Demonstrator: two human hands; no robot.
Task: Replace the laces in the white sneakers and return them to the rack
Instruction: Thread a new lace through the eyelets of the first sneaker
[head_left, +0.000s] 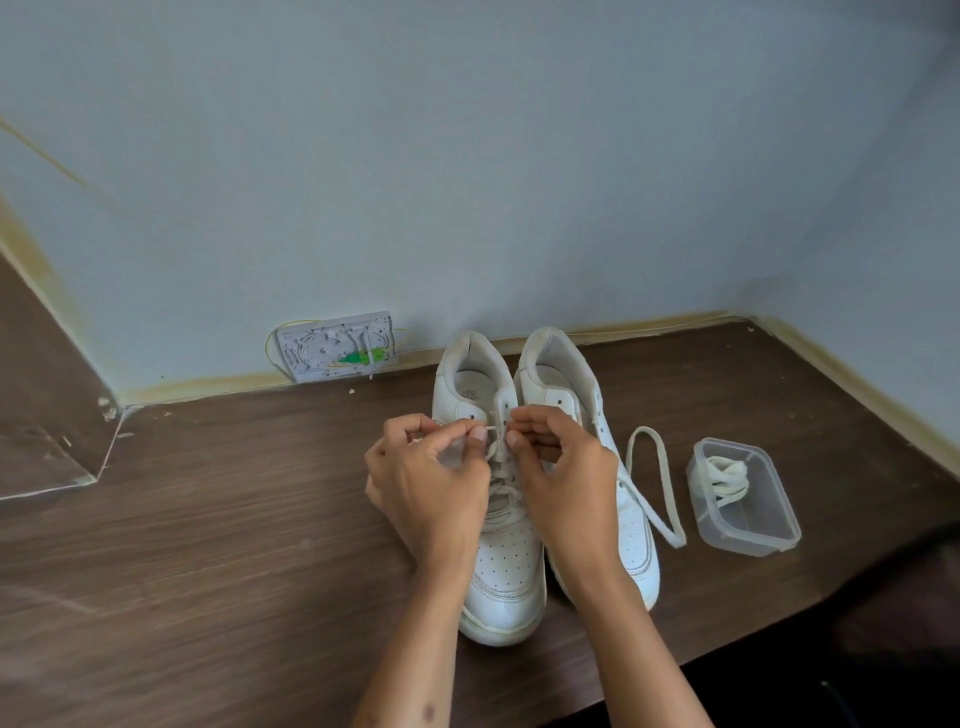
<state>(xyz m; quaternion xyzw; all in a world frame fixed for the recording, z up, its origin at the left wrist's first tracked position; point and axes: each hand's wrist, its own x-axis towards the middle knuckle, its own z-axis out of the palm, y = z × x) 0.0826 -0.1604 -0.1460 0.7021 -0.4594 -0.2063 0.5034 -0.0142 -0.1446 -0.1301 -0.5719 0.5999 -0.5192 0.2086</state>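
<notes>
Wood-grain brown desk (208, 545) stretching beneath both hands, meeting a pale blue wall (467, 156) beyond them. Standing side by side on it, toes pointing toward the person: two white sneakers (506, 582), touching along their inner sides, heels nearly reaching the wall. Lying under both hands, the left sneaker (498, 597), partly laced across its lower eyelets. Sitting just right of the right hand, the right sneaker (636, 540), upper eyelets showing bare.

Hovering over the left sneaker's tongue, the left hand (431, 483), fingers curled, thumb and forefinger pinching a white lace (492, 440) near its tip. Facing it, almost touching, the right hand (561, 467), fingers curled in, fingertips closing on the same lace by the upper eyelets; exact grip hard telling.

Resting well right of the right hand, a clear plastic container (748, 530), lidless, holding a bundled white lace (727, 480) at its far end. Trailing between that container and the right sneaker, a loose flat lace (662, 488), looping on the desk and running under the right hand.

Leaning against the wall, beyond and left of the left hand, a small grey plastic plate (337, 345) carrying thin yellow wires and a green piece.
</notes>
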